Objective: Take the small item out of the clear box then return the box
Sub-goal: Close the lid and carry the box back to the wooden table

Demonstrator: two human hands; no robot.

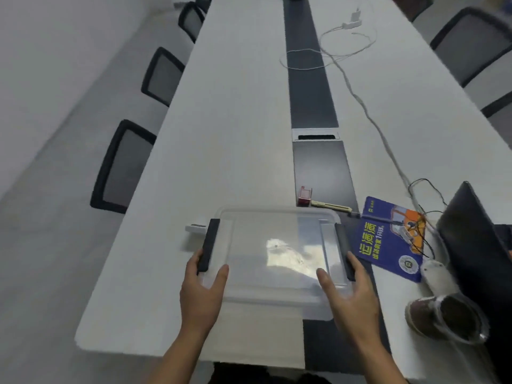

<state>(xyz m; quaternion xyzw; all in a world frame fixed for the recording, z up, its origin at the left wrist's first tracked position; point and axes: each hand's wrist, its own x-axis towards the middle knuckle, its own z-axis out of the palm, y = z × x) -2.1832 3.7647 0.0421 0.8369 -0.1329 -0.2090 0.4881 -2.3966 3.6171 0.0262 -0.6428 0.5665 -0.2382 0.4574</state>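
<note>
Left hand (202, 286): fingers spread, gripping the clear box (277, 253) at its left black latch (208, 246).
Right hand (350, 292): spread, gripping the right edge.
Clear box: lidded, near edge of the worktop (221, 134).
Small item: cannot tell, glare on lid.
Right: blue booklet (388, 242).
Far: red box (304, 195).

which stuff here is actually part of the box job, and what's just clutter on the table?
Job:
clear box, lid on, dark side latches
left hand and right hand, one on each side of the box

Clutter:
small red box
cream-coloured pen-like tool
blue printed pad
white cable
small white item left of the box
jar
</note>
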